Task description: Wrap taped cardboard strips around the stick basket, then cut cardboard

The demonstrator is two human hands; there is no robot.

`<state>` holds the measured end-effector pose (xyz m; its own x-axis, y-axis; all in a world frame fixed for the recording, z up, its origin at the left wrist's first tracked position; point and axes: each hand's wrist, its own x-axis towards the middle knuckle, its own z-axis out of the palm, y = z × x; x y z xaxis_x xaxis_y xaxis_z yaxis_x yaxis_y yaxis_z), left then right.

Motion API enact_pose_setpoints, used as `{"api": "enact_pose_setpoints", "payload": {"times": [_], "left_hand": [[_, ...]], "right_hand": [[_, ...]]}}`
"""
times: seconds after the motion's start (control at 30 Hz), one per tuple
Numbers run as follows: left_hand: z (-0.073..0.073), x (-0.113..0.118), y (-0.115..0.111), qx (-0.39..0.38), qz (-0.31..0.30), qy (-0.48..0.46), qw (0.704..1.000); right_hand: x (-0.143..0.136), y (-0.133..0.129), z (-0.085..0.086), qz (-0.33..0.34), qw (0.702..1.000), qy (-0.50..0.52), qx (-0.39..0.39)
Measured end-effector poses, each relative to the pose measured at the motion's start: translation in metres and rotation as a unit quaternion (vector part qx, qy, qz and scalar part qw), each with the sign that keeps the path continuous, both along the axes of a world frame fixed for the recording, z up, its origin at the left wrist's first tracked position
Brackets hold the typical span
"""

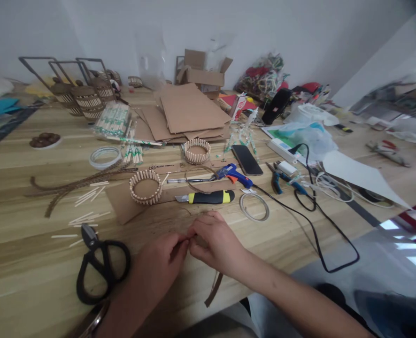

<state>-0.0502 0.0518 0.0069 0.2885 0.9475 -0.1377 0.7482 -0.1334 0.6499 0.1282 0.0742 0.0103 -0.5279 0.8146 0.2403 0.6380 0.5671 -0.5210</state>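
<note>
My left hand (162, 260) and my right hand (213, 241) meet fingertip to fingertip near the table's front edge. Both are closed in a pinch around a thin brown strip (214, 291), whose free end hangs below my right hand; the part between the fingers is mostly hidden. Black scissors (104, 267) lie left of my left hand. Beyond my hands rest a yellow and black cutter (211, 197), a blue glue gun (234, 174), a roll of tape (254, 207) and two rings of small sticks (145, 187), (197, 151).
Loose sticks (84, 218) and brown strips (77, 180) lie at the left. Cardboard sheets (192, 110) are stacked at the back, with stick-covered barrels (88, 103) to their left. A phone (246, 159), pliers (276, 180) and a black cable (315, 225) occupy the right.
</note>
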Motion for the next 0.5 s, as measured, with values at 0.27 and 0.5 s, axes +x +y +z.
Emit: {"api": "enact_pose_setpoints", "payload": {"times": [0.27,0.5], "left_hand": [[-0.004,-0.01,0.004,0.006,0.034,-0.03,0.999],[0.004,-0.019,0.011,-0.078,0.136,-0.111,0.981]], "right_hand": [[0.021,0.005,0.009,0.005,0.999,0.05,-0.005],[0.122,0.023,0.025,-0.231,0.972,-0.046,0.001]]}}
